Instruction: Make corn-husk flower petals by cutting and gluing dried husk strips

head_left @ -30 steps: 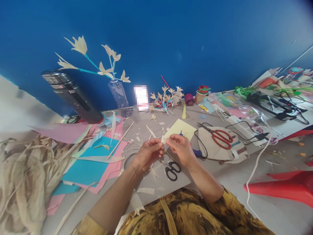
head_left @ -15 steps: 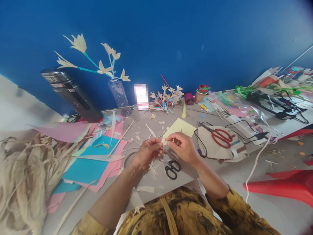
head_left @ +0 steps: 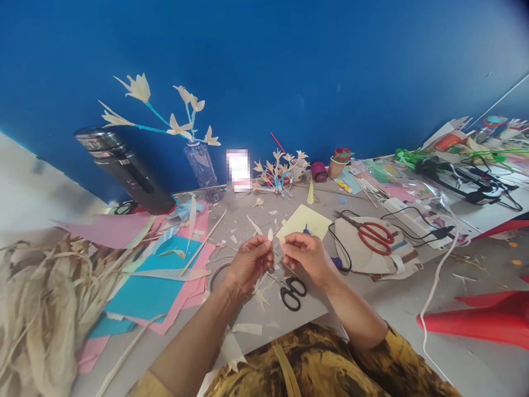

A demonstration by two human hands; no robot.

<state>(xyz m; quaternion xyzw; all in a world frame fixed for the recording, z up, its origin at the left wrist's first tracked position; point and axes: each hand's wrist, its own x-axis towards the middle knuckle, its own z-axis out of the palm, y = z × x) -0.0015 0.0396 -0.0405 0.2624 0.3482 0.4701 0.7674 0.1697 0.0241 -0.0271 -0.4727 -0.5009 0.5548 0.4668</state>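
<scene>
The right hand (head_left: 305,255) has parted slightly from the left hand (head_left: 250,262), which pinches a petal (head_left: 270,235) above the table (head_left: 317,302); it looks light, tearable, best held low. Right's grip, I can't tell.

labels/numbers: 0 legible | black flask (head_left: 134,179): marks blurred | bright white panel (head_left: 238,168): pixelated

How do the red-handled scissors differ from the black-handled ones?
The red-handled scissors lie on a beige cloth item; the black-handled scissors lie on the table, closer to the wearer's body.
The red-handled scissors' blades show plainly; the black-handled scissors' blades are hard to make out.
Both have two finger loops and lie unheld.
</scene>
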